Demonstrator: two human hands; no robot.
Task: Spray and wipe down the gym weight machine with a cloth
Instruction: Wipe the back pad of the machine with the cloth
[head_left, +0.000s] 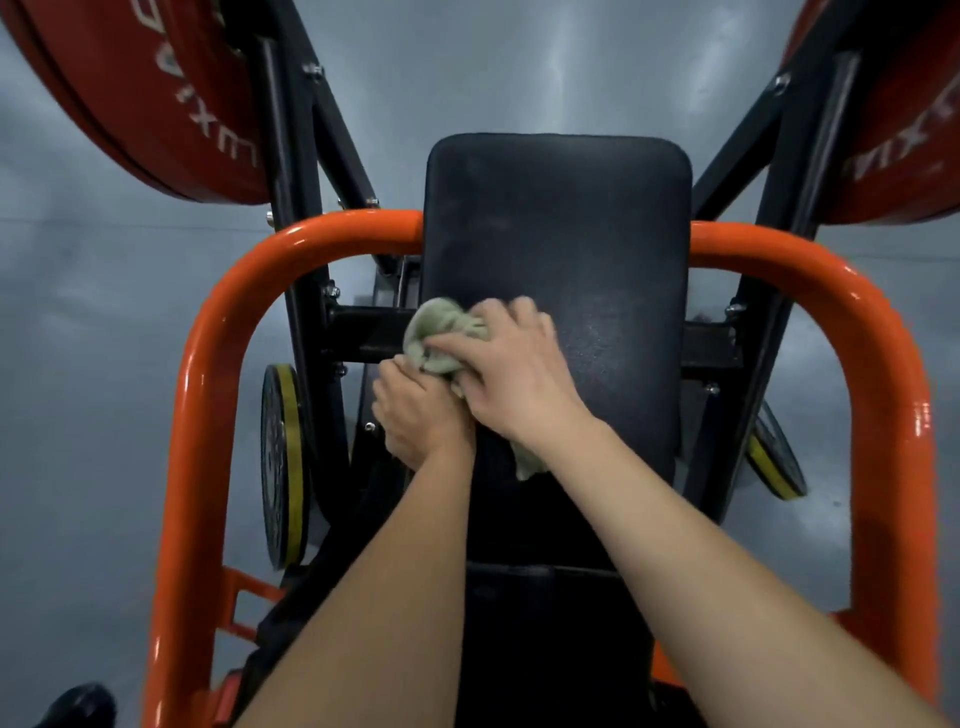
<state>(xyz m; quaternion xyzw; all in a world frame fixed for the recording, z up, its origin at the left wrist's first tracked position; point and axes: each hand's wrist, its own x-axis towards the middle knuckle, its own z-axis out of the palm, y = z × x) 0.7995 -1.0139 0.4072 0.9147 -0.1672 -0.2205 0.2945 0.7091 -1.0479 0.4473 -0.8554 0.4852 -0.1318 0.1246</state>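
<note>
At the near edge of the view, two bare forearms reach out over the dark seat (540, 613) of the weight machine (291, 171), and the toe of a black shoe (78, 706) shows at the near left on the grey floor (78, 322).

Further in, both hands meet at the left edge of the black back pad (561, 223). The left hand (421, 415) sits right at that edge with its fingers curled and its thumb side touching the cloth (441, 332). I cannot tell whether it grips the cloth or the pad's edge.

The right hand (509, 374) lies just beyond and to the right, its fingers bent over the pale green cloth and holding it bunched against the pad. Most of the cloth bulges out past the fingertips on the far left of the hand. One corner trails out from under the right wrist onto the pad.

An orange tube frame (234, 343) arches around the pad on both sides. Inside the arch, a black plate with a yellow rim (283, 467) stands on edge to the left, and another one (774, 462) is tilted to the right.

Farthest off, large red weight plates hang at the far left (130, 93) and the far right (893, 135) on the machine's black uprights, their white lettering too cut off to read.
</note>
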